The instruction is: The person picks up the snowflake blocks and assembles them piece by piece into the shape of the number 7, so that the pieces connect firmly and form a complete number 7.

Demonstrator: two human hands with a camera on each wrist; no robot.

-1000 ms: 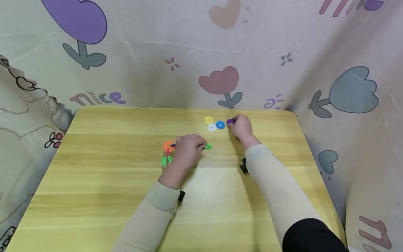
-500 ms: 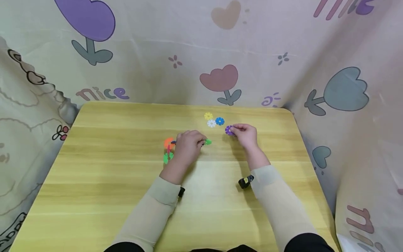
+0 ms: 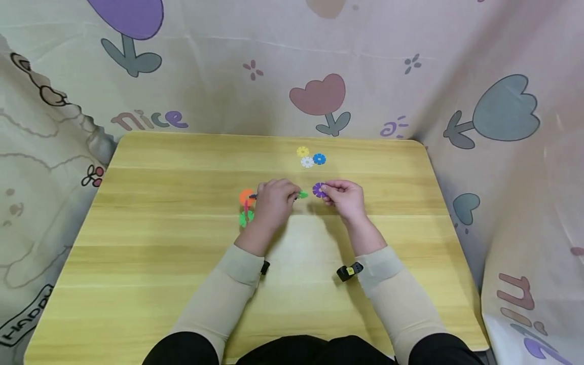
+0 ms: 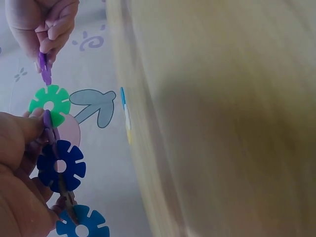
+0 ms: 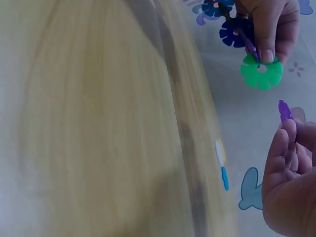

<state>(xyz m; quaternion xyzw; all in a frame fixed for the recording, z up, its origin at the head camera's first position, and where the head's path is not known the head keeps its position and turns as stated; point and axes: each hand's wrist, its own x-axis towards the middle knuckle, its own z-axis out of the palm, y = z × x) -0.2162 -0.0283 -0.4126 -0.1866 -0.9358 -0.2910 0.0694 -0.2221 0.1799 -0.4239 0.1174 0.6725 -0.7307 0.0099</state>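
Observation:
In the head view my left hand [image 3: 276,200] grips a chain of slotted plastic snowflake discs. A green disc [image 4: 48,101] sits at the chain's right end, held near my fingertips; a dark blue disc [image 4: 62,168] and a lighter blue disc [image 4: 89,224] follow, joined edgewise by thinner discs. Past the hand the chain bends, with an orange disc [image 3: 245,196] and another green disc [image 3: 243,219]. My right hand [image 3: 349,200] pinches a purple disc [image 3: 317,190] between thumb and fingers. A small gap separates the purple disc from the chain's green end.
Yellow [image 3: 302,151], white [image 3: 307,162] and blue [image 3: 320,159] discs lie close together near the back of the wooden table [image 3: 159,253]. Patterned cloth [image 3: 205,76] hangs behind the table and at its sides.
My right hand has taken the purple disc from beside the blue one and brought it leftward and nearer, towards the chain. The left hand has kept its grip. The head view has shifted slightly.

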